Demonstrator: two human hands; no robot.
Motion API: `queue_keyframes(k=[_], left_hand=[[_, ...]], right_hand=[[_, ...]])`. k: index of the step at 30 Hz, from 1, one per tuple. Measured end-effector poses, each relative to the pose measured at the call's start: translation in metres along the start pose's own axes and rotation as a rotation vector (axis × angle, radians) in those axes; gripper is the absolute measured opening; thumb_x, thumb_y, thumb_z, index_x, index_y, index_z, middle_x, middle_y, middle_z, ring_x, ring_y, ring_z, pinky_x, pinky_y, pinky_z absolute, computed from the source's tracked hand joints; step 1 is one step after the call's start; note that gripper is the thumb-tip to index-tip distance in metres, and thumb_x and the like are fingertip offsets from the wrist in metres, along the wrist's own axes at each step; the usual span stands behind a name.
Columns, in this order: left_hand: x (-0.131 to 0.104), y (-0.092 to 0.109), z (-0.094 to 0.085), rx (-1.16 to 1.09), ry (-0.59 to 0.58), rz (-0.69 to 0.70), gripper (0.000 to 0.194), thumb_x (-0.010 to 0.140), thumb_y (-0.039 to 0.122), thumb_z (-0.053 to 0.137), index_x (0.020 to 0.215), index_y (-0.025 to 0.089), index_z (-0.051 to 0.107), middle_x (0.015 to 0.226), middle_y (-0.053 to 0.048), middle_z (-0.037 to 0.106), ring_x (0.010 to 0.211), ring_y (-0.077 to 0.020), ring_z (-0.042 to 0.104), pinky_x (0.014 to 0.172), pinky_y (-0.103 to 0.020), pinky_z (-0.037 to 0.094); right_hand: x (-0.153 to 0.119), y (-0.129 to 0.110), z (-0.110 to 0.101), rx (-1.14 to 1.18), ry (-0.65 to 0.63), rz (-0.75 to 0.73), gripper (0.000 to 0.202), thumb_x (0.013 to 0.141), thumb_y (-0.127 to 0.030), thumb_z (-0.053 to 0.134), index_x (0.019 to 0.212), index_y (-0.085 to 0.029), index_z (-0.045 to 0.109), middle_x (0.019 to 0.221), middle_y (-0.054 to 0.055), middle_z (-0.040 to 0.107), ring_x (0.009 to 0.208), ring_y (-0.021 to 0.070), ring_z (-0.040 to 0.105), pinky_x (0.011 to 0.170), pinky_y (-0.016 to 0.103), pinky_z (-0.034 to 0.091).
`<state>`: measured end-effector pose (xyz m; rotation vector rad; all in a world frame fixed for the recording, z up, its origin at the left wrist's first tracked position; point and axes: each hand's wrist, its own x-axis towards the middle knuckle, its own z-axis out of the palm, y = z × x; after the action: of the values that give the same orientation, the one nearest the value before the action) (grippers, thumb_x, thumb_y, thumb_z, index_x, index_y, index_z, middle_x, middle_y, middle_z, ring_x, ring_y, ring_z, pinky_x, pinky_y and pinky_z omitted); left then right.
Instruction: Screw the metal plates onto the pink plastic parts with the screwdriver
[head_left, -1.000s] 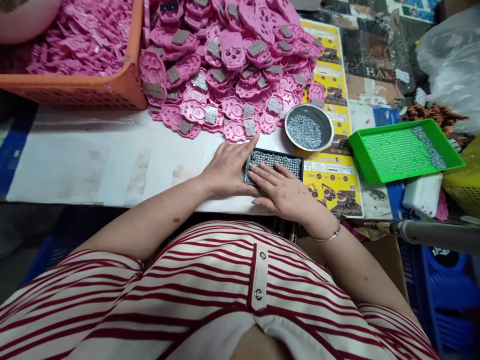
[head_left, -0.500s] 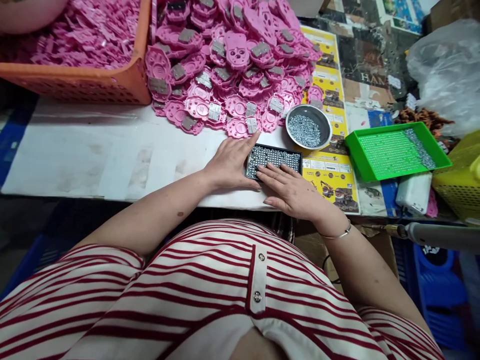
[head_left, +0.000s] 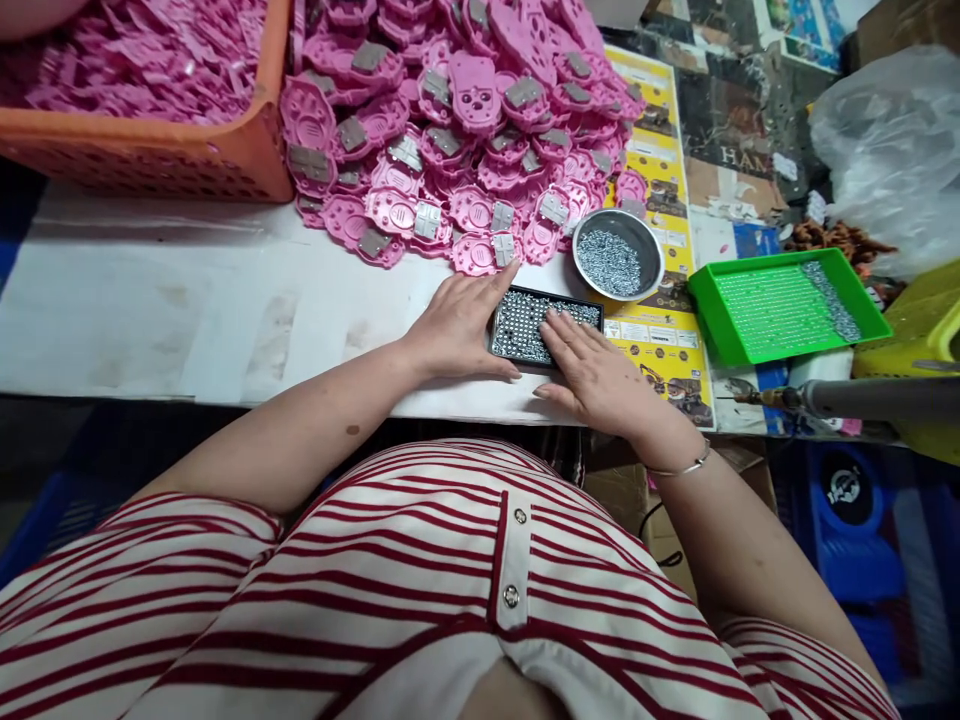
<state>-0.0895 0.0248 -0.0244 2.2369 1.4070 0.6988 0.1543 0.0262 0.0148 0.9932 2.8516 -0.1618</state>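
Screw tray (head_left: 559,296), on the bench (head_left: 157,330), is apparently steadied against sliding by the left grip (head_left: 457,325), splayed around its nine-o'clock end, while the right grip (head_left: 600,376), uncurled, is laid across its four-o'clock part.

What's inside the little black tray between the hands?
Small, shiny metal pieces, many in rows. The right hand covers the near right part of the black tray, so whatever lies beneath is hidden.

A black rectangular tray (head_left: 562,297) lies flat on the white surface (head_left: 142,320), holding tiny silvery pieces (head_left: 526,343), probably screws.
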Motion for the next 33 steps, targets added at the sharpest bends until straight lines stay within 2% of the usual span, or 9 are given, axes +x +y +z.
queue_keyframes(k=[5,9,11,13,16,23,27,30,33], left_hand=[[-0.001,-0.001,-0.003,-0.019,-0.004,0.024,0.137,0.057,0.063,0.085,0.159,0.02,0.003,0.149,-0.017,0.046,0.13,-0.0371,0.045,0.11,-0.047,0.03],[-0.001,-0.004,-0.007,-0.028,-0.071,0.033,0.141,0.056,0.062,0.086,0.159,0.019,0.0,0.145,-0.017,0.05,0.129,-0.0376,0.045,0.111,-0.048,0.028],[-0.001,-0.004,-0.009,-0.024,-0.096,0.027,0.141,0.057,0.061,0.086,0.159,0.02,-0.001,0.145,-0.017,0.048,0.13,-0.0379,0.044,0.112,-0.049,0.026],[-0.001,-0.004,-0.01,-0.023,-0.11,0.022,0.141,0.057,0.061,0.086,0.159,0.02,-0.002,0.146,-0.017,0.048,0.13,-0.0379,0.044,0.113,-0.049,0.025],[-0.001,-0.003,-0.01,-0.023,-0.118,0.03,0.14,0.057,0.061,0.086,0.159,0.021,-0.001,0.145,-0.016,0.048,0.13,-0.0376,0.044,0.113,-0.049,0.024],[0.0,-0.004,-0.009,-0.044,-0.089,0.053,0.135,0.057,0.059,0.086,0.159,0.022,0.006,0.149,-0.016,0.046,0.132,-0.0365,0.043,0.112,-0.047,0.025],[0.0,-0.003,-0.01,-0.048,-0.095,0.043,0.133,0.057,0.059,0.086,0.159,0.022,0.008,0.149,-0.016,0.047,0.133,-0.0364,0.042,0.113,-0.048,0.024],[0.001,-0.003,-0.011,-0.042,-0.09,0.033,0.13,0.06,0.055,0.085,0.159,0.022,0.008,0.146,-0.016,0.049,0.131,-0.0357,0.044,0.112,-0.048,0.025],[0.001,-0.003,-0.011,-0.036,-0.064,0.018,0.128,0.062,0.051,0.085,0.159,0.023,0.007,0.146,-0.016,0.049,0.132,-0.0362,0.043,0.112,-0.049,0.026]], right_hand=[[0.016,-0.009,-0.006,0.089,0.066,-0.101,0.074,0.097,-0.06,0.031,0.147,-0.007,0.041,0.155,0.02,0.039,0.147,0.0319,0.035,0.119,0.053,0.034],[0.008,0.022,-0.025,0.139,0.189,0.029,0.041,0.099,-0.04,0.041,0.122,-0.014,0.064,0.118,0.017,0.066,0.109,0.0258,0.063,0.091,0.041,0.053],[0.006,0.032,-0.033,0.103,0.087,0.039,0.028,0.094,-0.033,0.051,0.109,-0.017,0.069,0.096,0.012,0.067,0.088,0.0233,0.064,0.076,0.036,0.052],[0.012,0.032,-0.037,0.134,-0.062,-0.019,0.02,0.088,-0.027,0.059,0.103,-0.019,0.069,0.089,0.008,0.066,0.079,0.0205,0.061,0.069,0.033,0.048],[0.03,0.015,-0.033,0.295,-0.125,-0.085,0.018,0.088,-0.022,0.058,0.102,-0.018,0.068,0.092,0.007,0.065,0.079,0.0171,0.06,0.071,0.029,0.046],[0.059,-0.004,-0.017,0.455,0.128,0.068,0.019,0.086,-0.023,0.059,0.101,-0.015,0.07,0.092,0.008,0.062,0.081,0.0185,0.058,0.078,0.033,0.047],[0.064,-0.004,-0.013,0.479,0.259,0.131,0.027,0.086,-0.028,0.062,0.109,-0.015,0.068,0.098,0.009,0.06,0.084,0.0195,0.057,0.078,0.035,0.048],[0.066,-0.008,-0.011,0.416,0.221,0.064,0.032,0.088,-0.034,0.061,0.115,-0.017,0.066,0.1,0.01,0.06,0.087,0.0217,0.056,0.08,0.037,0.048],[0.066,-0.007,-0.011,0.32,0.234,0.117,0.024,0.09,-0.03,0.055,0.105,-0.017,0.07,0.095,0.01,0.06,0.087,0.0228,0.056,0.08,0.038,0.047]])
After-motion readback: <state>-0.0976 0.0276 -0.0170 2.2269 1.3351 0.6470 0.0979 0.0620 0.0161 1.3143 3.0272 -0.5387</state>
